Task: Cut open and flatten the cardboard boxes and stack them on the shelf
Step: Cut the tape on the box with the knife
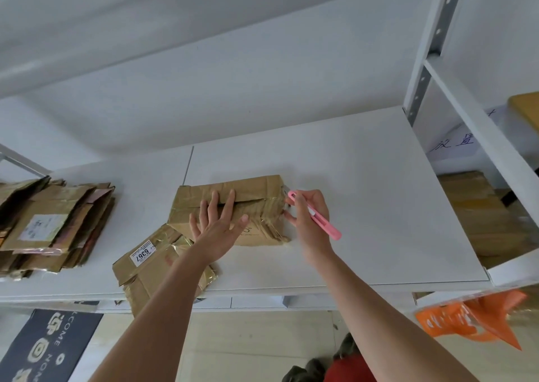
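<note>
Pressing left hand (217,227), flat on box (256,203)

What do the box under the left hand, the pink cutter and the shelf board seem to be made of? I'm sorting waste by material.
Box: brown cardboard, matte, wrapped in glossy, crinkled clear tape. Pink cutter: apparently plastic, smooth and evenly coloured; its blade is not clearly visible. Shelf board: smooth matte white panel, perhaps painted metal or laminate; cannot tell which.

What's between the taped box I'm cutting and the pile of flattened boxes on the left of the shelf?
Nothing visible on the direct line: bare white shelf lies between the taped box and the flattened stack. The labelled box sits nearer the front edge, touching the taped box's lower left corner. Your left hand presses the box; your right hand holds the pink cutter.
</note>
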Motion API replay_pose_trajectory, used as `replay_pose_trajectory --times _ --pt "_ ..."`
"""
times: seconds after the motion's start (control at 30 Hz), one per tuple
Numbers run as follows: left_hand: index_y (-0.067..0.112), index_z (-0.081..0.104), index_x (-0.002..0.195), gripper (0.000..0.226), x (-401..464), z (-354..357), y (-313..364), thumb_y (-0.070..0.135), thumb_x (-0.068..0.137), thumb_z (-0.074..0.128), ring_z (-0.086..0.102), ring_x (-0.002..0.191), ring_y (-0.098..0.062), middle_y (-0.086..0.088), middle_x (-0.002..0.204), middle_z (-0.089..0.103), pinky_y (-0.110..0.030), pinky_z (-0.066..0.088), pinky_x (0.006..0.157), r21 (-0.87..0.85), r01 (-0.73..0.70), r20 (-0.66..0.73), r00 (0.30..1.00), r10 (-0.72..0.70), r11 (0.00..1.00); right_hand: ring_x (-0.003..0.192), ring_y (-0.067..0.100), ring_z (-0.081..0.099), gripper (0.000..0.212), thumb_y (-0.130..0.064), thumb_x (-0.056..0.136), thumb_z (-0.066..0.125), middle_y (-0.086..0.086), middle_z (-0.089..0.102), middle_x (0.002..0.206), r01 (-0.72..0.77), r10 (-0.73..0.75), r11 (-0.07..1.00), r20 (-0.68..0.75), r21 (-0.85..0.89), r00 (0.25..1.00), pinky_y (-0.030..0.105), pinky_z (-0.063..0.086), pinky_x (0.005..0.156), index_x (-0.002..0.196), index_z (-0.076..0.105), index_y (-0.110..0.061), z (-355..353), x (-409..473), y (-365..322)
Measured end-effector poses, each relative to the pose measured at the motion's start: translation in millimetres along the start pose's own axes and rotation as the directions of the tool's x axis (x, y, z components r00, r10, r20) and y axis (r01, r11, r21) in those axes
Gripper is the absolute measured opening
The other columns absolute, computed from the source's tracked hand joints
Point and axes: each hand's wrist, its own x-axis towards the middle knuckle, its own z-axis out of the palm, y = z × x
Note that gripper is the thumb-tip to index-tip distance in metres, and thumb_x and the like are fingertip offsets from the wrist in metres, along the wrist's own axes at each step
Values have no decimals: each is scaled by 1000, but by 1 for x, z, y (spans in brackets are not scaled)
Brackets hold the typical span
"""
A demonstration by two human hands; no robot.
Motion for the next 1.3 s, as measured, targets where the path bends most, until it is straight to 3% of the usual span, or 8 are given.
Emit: replay_pose_trajectory --times 0.23,0.4,0.5,0.6,0.67,0.87,1.17,1.3 --pt "51 -14 150 74 0 3 1 76 85 12 -28 147 -19 8 160 -28 -48 -20 114 10 6 -41 999 -5 1000 93 23 67 13 -13 98 58 8 68 88 -4 4 1000 -31 -5 999 63 51 88 85 56 -12 4 -1 0" --pt "49 -12 151 69 -1 7 0 70 92 17 -24 148 -21 7 161 -26 -49 -18 115 26 -2 -74 997 4 1000 93 24 68 14 -13 98 56 -3 69 83 27 -28 999 -45 -22 999 62 52 88 84 55 -13 7 -13 7" --pt "48 -13 150 69 -2 9 -1 71 91 16 -23 148 -21 6 161 -25 -50 -17 116 36 -5 -85 996 9 999 91 26 68 12 -12 99 55 -7 67 83 68 -71 995 -29 -77 997 63 53 83 87 52 -11 5 -18 12" --pt "48 -12 151 70 0 10 -1 71 92 17 -22 149 -22 5 162 -24 -51 -16 116 43 -6 -104 994 10 999 88 37 66 11 -12 98 53 4 65 87 161 -161 978 11 -129 987 63 54 75 88 49 -8 1 -26 16" --pt "48 -13 151 70 1 9 -1 71 91 16 -22 149 -23 4 162 -25 -51 -16 116 51 -7 -102 995 12 999 83 29 69 11 -12 98 51 5 65 86 192 -190 972 29 -138 981 57 58 75 88 48 -7 0 -32 20" --pt "47 -14 151 71 -2 8 -1 71 91 15 -23 148 -23 3 161 -26 -51 -16 116 56 -17 -95 995 22 998 91 16 72 11 -15 97 51 1 66 90 172 -165 973 58 -156 985 58 57 77 86 49 -16 -2 -35 19" --pt "48 -15 150 81 -2 9 -1 79 78 5 -24 148 -24 3 161 -26 -51 -17 115 44 -34 -96 995 38 998 97 13 71 8 -14 99 50 4 67 97 224 -201 949 120 -221 972 63 55 74 92 49 -9 -9 -48 21" --pt "48 -14 150 84 1 9 -2 81 76 4 -24 148 -23 3 161 -26 -50 -17 115 15 -36 -108 993 37 999 93 26 71 11 -17 97 51 6 68 92 224 -180 936 175 -273 968 61 55 77 85 52 -18 -19 -48 13"
